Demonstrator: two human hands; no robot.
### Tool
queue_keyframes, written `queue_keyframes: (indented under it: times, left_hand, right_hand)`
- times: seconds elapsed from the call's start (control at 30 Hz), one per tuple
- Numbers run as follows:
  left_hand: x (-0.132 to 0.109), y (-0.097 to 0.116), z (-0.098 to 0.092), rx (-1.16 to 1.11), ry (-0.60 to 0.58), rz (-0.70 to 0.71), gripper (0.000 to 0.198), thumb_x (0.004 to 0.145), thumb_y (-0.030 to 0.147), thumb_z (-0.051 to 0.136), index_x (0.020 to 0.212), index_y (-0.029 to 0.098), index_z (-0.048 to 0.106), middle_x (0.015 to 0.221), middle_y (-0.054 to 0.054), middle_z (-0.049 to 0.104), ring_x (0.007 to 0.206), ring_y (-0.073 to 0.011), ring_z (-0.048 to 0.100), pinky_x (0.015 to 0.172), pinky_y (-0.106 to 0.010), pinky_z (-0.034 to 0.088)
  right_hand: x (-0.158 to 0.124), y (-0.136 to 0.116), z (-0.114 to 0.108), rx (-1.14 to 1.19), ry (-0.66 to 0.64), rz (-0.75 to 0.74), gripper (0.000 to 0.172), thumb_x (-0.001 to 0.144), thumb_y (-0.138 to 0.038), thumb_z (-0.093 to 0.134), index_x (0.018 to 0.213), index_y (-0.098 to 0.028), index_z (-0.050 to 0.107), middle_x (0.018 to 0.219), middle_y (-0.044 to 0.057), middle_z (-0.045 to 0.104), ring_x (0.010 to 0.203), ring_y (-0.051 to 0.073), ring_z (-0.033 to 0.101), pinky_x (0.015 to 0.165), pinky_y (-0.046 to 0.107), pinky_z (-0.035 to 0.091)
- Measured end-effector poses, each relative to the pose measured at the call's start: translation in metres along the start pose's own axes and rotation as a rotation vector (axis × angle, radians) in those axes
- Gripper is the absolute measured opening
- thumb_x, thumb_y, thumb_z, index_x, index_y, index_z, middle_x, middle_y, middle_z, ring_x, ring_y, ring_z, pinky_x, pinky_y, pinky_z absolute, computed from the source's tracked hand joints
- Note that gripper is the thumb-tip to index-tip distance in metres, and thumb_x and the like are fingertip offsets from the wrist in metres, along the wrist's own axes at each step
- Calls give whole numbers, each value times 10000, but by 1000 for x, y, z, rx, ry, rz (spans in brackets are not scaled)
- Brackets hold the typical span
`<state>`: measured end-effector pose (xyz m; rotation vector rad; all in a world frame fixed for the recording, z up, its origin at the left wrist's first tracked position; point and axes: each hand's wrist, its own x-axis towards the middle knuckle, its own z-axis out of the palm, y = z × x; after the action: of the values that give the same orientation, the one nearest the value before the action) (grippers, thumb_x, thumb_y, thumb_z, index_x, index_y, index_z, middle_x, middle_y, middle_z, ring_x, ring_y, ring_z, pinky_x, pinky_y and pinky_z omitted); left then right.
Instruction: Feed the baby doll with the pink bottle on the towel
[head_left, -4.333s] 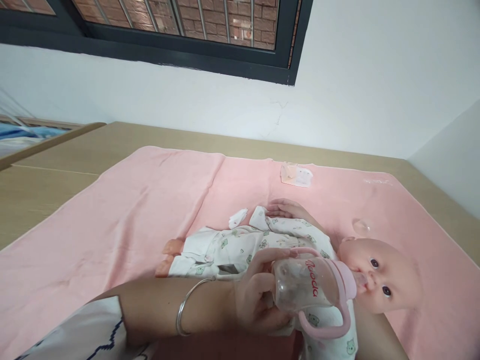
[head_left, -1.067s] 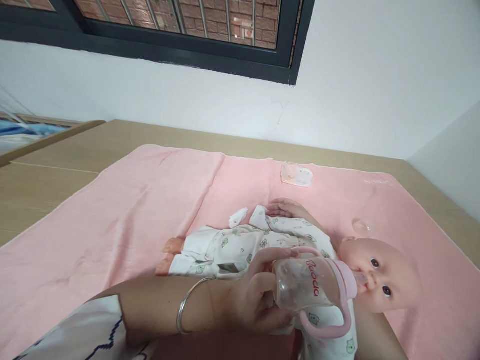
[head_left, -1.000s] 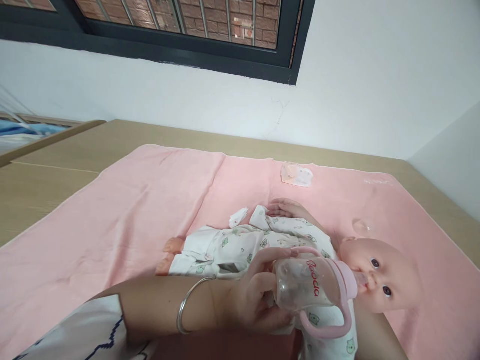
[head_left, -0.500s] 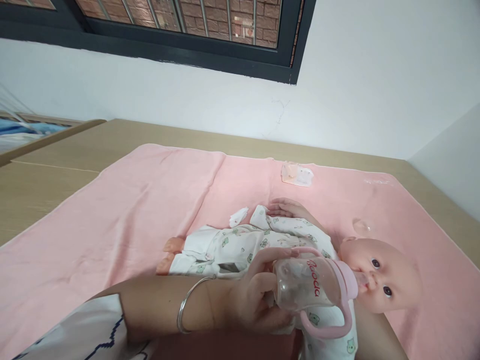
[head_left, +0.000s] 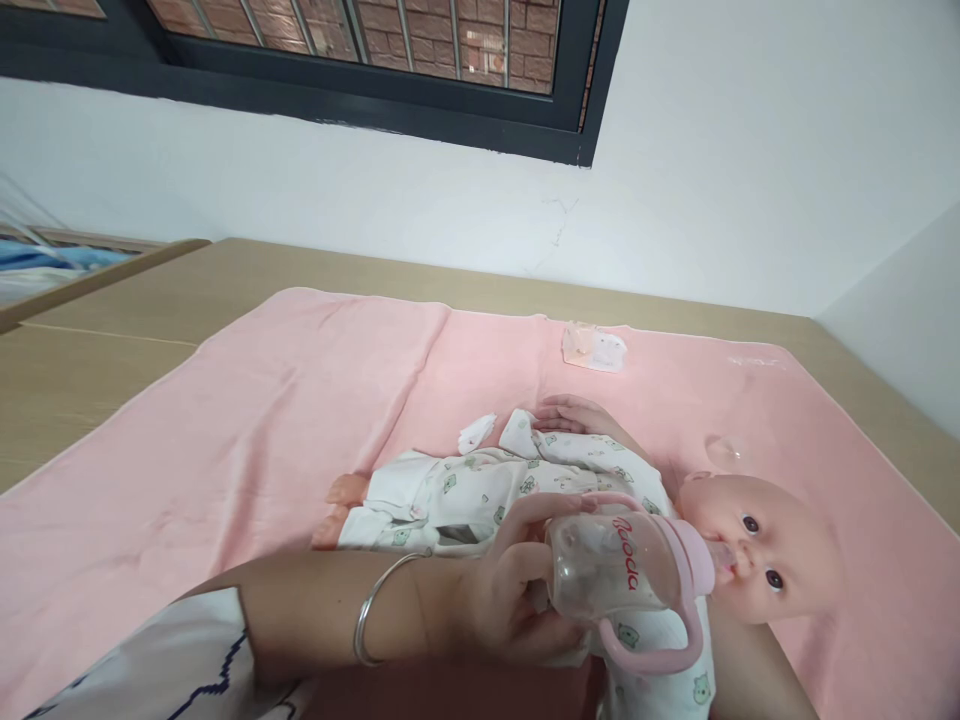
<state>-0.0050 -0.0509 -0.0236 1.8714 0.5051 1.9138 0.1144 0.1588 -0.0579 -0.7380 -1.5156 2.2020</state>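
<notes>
A baby doll (head_left: 772,550) in white printed clothes lies on its back, head to the right and feet to the left. My left hand (head_left: 517,590) is closed around the base of a clear baby bottle (head_left: 600,565) with a pink collar and two pink handles. The bottle is tilted on its side, and its teat meets the doll's mouth. From the lower right, my right arm passes beneath the doll's neck. Beyond the doll's far sleeve, my right hand (head_left: 574,412) shows with fingers stretched out flat. Part of that arm is hidden by the doll.
Beneath everything is a pink blanket (head_left: 360,350) on a wooden surface (head_left: 150,290). A small clear packet (head_left: 594,348) and a clear dome-shaped cap (head_left: 724,450) lie on the blanket. Behind stands a white wall (head_left: 712,200) with a dark window frame (head_left: 375,90).
Nearly still. The bottle stays at the doll's mouth, and both hands keep their places, with only a very slight shift of the view.
</notes>
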Motion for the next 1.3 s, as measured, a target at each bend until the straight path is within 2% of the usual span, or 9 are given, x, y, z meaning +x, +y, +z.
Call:
queue_keyframes:
  times: [0.23, 0.37, 0.57, 0.63, 0.8, 0.97, 1.03, 1.13, 1.3]
  left_hand:
    - [2, 2, -2, 5, -20, -1, 457, 970, 182, 801, 1362, 211, 568, 1595, -151, 532, 1447, -392, 664, 1178, -535, 655]
    - [0, 1, 0, -16, -5, 2, 445, 977, 206, 807, 1356, 206, 572, 1574, -134, 517, 1469, -357, 645, 1244, -470, 606]
    - [0, 2, -3, 31, -31, -19, 458, 976, 231, 816, 1357, 235, 564, 1568, -141, 542, 1436, -381, 664, 1180, -511, 648]
    - [1, 3, -5, 28, -47, -23, 460, 980, 233, 812, 1363, 238, 557, 1573, -147, 546, 1424, -394, 675, 1164, -536, 655]
    - [0, 1, -5, 15, -40, -9, 460, 988, 236, 803, 1375, 232, 555, 1574, -145, 534, 1446, -394, 657, 1196, -543, 636]
    - [-1, -1, -3, -5, -32, 18, 479, 984, 213, 813, 1388, 201, 554, 1574, -133, 492, 1482, -361, 624, 1252, -467, 597]
    - [-1, 0, -2, -25, -29, 7, 481, 984, 207, 812, 1392, 199, 556, 1574, -123, 481, 1492, -355, 617, 1276, -449, 576]
    - [-1, 1, -1, -18, -24, -1, 474, 987, 211, 794, 1397, 220, 555, 1578, -133, 498, 1471, -368, 636, 1239, -485, 611]
    - [-2, 1, -2, 12, -10, -13, 461, 975, 224, 800, 1376, 236, 572, 1561, -146, 537, 1432, -378, 657, 1178, -530, 650]
  right_hand:
    - [-10, -11, 9, 24, -7, -17, 260, 959, -494, 768, 1183, -369, 815, 1388, 64, 749, 1429, 391, 636, 1307, 619, 451]
    - [-7, -9, 10, 36, 19, 12, 251, 920, -491, 803, 1133, -359, 825, 1334, 72, 772, 1396, 396, 656, 1288, 608, 466]
    - [-12, -4, 33, -38, 230, -157, 291, 941, -543, 754, 1116, -325, 834, 1238, 93, 798, 1239, 367, 742, 1077, 563, 615]
    - [-16, -6, 40, -55, 276, -155, 284, 944, -528, 747, 1101, -308, 835, 1202, 90, 807, 1203, 352, 756, 1035, 531, 637]
    - [-18, -13, 41, -38, 209, -88, 211, 970, -444, 717, 1095, -322, 835, 1222, 66, 806, 1228, 335, 753, 1084, 530, 619]
    - [-15, -9, 39, -59, 276, -148, 228, 973, -475, 707, 1085, -322, 833, 1190, 88, 811, 1183, 349, 768, 1042, 548, 629]
    - [-15, -10, 38, -58, 253, -127, 220, 958, -472, 725, 1073, -317, 832, 1192, 90, 812, 1183, 352, 768, 1036, 545, 633]
    - [-15, -12, 38, -55, 201, -70, 204, 955, -455, 727, 1079, -330, 829, 1227, 73, 806, 1222, 342, 760, 1068, 526, 627]
    - [-15, -13, 40, -83, 292, -111, 235, 977, -504, 696, 1074, -338, 831, 1213, 84, 804, 1201, 343, 765, 1049, 534, 626]
